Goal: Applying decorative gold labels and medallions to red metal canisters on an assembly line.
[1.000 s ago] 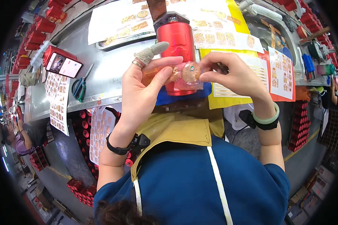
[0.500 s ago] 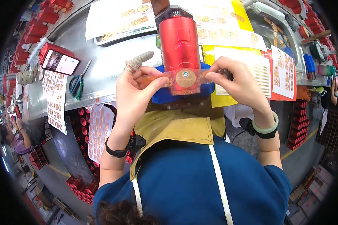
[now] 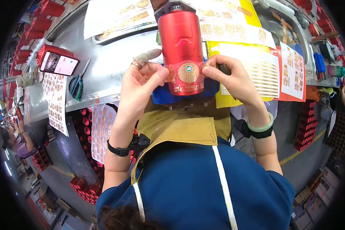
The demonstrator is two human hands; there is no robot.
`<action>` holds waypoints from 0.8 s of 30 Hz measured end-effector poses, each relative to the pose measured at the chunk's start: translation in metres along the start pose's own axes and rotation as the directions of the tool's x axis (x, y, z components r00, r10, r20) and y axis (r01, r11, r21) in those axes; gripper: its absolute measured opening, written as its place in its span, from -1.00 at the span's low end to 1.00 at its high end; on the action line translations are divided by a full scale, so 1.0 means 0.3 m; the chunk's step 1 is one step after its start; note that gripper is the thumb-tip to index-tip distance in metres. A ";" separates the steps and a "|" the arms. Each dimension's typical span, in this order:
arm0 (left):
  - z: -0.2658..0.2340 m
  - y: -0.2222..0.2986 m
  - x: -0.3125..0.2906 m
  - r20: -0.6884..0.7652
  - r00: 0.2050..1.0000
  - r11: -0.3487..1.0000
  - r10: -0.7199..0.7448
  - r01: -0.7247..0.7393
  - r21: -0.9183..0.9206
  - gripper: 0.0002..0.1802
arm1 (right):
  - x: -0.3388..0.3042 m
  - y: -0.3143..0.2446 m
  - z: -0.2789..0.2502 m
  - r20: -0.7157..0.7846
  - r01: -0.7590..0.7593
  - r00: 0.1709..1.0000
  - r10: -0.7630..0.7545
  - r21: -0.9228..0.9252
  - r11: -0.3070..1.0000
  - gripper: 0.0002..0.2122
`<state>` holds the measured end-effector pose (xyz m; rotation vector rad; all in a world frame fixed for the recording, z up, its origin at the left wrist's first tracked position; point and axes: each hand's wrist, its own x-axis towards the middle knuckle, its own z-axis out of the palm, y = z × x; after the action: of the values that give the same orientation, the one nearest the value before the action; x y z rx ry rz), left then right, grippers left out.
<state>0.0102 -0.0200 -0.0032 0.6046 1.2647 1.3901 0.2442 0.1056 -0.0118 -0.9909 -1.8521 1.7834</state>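
A red cylindrical bottle (image 3: 180, 38) lies in front of me with its neck pointing away, its near end on a blue pad (image 3: 161, 98). Across the bottle's lower part runs a clear decal strip (image 3: 188, 72) with a round gold emblem and gold patterns. My left hand (image 3: 140, 82) pinches the strip's left end between thumb and finger; a pale fabric finger cover (image 3: 148, 56) is on one finger. My right hand (image 3: 235, 78) pinches the right end the same way. The strip's middle appears to lie against the bottle.
Left on the metal table are dark-handled scissors (image 3: 76, 85), a phone (image 3: 59, 63) leaning on a red container, and a decal sheet (image 3: 55, 101) over the edge. Beyond stands a metal tray (image 3: 126, 33) under decal sheets. To the right are yellow (image 3: 224, 100) and red sheets with more decals.
Both hands have moved slightly up along the bottle with the decal strip, and its ends are drawn closer to the bottle's sides. The bottle sits a little further left in view.
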 end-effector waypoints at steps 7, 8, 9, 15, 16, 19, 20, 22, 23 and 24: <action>-0.024 -0.023 0.012 0.063 0.995 0.995 0.081 -0.085 0.061 -0.44 | 0.001 0.009 0.015 -0.025 0.010 1.000 -0.010 0.038 0.999 -0.78; -0.023 -0.022 0.012 0.064 0.995 0.995 0.078 -0.082 0.063 -0.44 | 0.001 0.010 0.015 -0.030 0.013 0.999 -0.012 0.026 1.000 -0.78; -0.021 -0.022 0.012 0.055 0.996 0.995 0.069 -0.072 0.062 -0.45 | 0.001 0.011 0.015 -0.035 0.015 0.999 -0.015 0.013 1.000 -0.78; -0.009 -0.001 0.005 -0.011 1.000 0.997 -0.018 0.017 -0.070 -0.45 | 0.005 0.005 0.014 -0.039 0.007 0.999 -0.007 -0.009 1.000 -0.77; -0.011 0.000 0.003 -0.021 1.000 0.997 -0.022 0.020 -0.077 -0.43 | 0.005 0.005 0.014 -0.039 0.007 0.999 -0.008 -0.010 1.000 -0.77; -0.014 -0.015 -0.001 0.030 0.999 0.999 0.028 -0.028 0.025 -0.41 | 0.006 0.009 0.013 -0.029 -0.001 1.000 0.002 0.050 0.999 -0.79; -0.014 -0.016 0.003 0.014 1.000 1.000 0.004 -0.004 0.005 -0.39 | 0.003 0.012 0.014 -0.034 0.005 0.999 -0.002 0.082 0.997 -0.80; -0.015 -0.016 0.004 0.023 1.000 1.000 0.003 -0.003 0.009 -0.38 | -0.003 0.010 0.022 -0.046 0.003 0.999 0.003 0.131 0.991 -0.82; -0.015 -0.017 0.004 0.034 0.999 1.000 -0.004 0.004 0.014 -0.37 | -0.002 0.011 0.024 -0.045 0.008 0.999 -0.002 0.128 0.992 -0.82; -0.014 -0.017 0.004 0.032 0.999 1.000 -0.010 0.010 0.002 -0.38 | -0.001 0.014 0.024 -0.046 -0.002 0.999 0.007 0.107 0.994 -0.82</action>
<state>0.0081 -0.0213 -0.0096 0.6192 1.2424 1.3661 0.2403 0.1002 -0.0166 -0.9890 -1.7091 1.8259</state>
